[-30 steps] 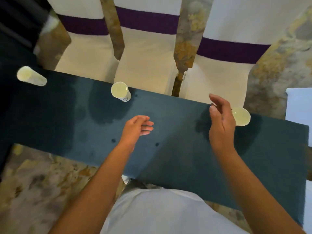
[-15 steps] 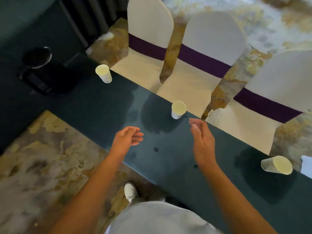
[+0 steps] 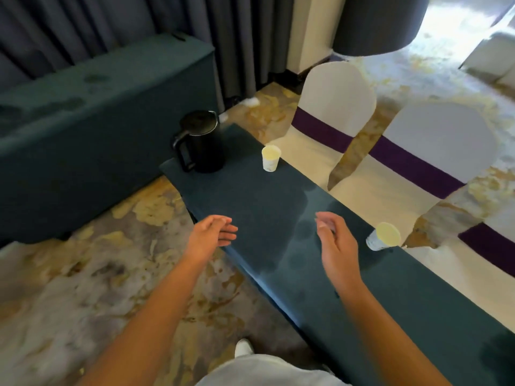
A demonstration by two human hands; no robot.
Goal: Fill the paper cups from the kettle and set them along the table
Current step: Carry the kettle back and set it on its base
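I am holding my left hand (image 3: 212, 234) and right hand (image 3: 335, 246) empty over the long teal-clothed table (image 3: 259, 207), fingers loosely spread, gripping nothing. The black electric kettle (image 3: 201, 141) is standing at the table's far end, one white paper cup (image 3: 270, 157) just beside it, another paper cup (image 3: 383, 236) near my right hand.

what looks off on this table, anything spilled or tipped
Nothing is tipped: the kettle and both paper cups stand upright. The odd part is the tablecloth, which has darker round blotches between the hands and near the closer cup; they look like damp patches, perhaps from spills. Both hands are empty.
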